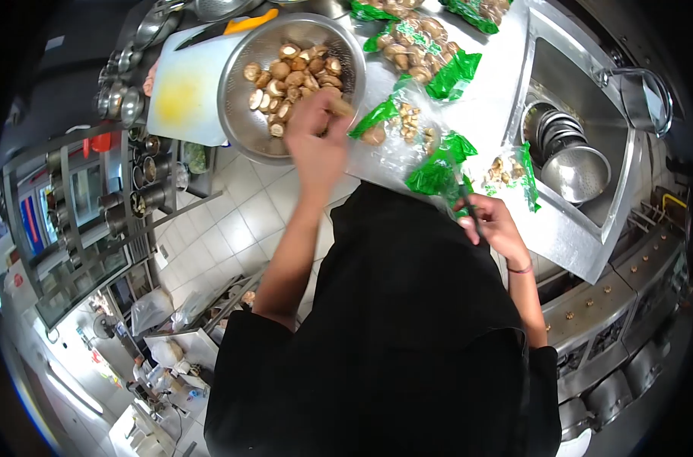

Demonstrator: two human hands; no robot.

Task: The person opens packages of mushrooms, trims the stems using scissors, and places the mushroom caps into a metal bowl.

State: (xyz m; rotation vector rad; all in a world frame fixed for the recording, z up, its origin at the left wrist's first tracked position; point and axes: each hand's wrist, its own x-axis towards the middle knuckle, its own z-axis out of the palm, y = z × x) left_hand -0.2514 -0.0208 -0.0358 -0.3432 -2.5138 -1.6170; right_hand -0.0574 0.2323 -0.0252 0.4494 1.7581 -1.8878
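Observation:
My left hand (316, 137) is closed at the right rim of a perforated metal colander (240, 114), with what looks like a brown mushroom (341, 108) at its fingertips. Many brown mushrooms (293, 72) lie in the colander, some with pale undersides up. At the counter's front edge my right hand (493, 222) is closed around a dark-handled tool (470, 207), apparently scissors; its blades are hard to make out. Between the hands lies an opened clear and green bag (438, 164) with a mushroom and small cut pieces (409, 122) on it.
Full mushroom bags (419, 46) lie at the back of the steel counter. Another green-edged bag with pale pieces (505, 171) is beside the sink (628, 160), which holds stacked metal bowls (576, 174). A cutting board (183, 91) and a yellow-handled knife (251, 22) are at left.

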